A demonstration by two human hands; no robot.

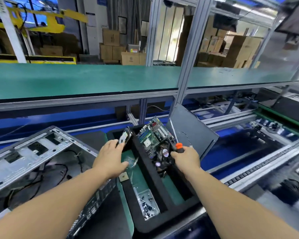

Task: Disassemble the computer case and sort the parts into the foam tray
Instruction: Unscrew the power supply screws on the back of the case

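Computer case (38, 163) left of foam tray (150, 180); motherboard (153, 135) in tray's far right compartment; side panel (192, 131) behind.

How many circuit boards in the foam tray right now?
2 visible. The motherboard leans in the tray's right compartment; a smaller board lies in the left compartment, just beyond the left hand. Others may be hidden under hands.

Head camera, close, looking forward-down over foam tray (150, 171)
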